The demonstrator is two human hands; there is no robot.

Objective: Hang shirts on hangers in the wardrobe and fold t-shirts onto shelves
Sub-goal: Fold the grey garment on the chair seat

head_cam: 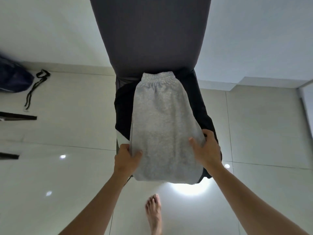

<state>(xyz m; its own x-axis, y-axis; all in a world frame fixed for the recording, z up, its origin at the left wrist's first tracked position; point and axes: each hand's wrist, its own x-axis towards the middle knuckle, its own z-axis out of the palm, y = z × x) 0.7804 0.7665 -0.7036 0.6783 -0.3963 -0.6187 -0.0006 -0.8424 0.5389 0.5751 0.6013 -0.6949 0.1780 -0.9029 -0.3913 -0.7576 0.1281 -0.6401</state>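
Note:
A folded light grey fleece garment with an elastic ribbed band at its far end lies on top of a black garment on the seat of a dark grey chair. My left hand grips the grey garment's near left edge, thumb on top and fingers underneath. My right hand grips its near right edge, thumb pressed on the fabric. The near end of the grey garment hangs past the seat's front.
Glossy white floor tiles surround the chair. A dark blue bag with a black strap lies on the floor at far left. Dark bars stick in from the left edge. My bare foot stands below the chair.

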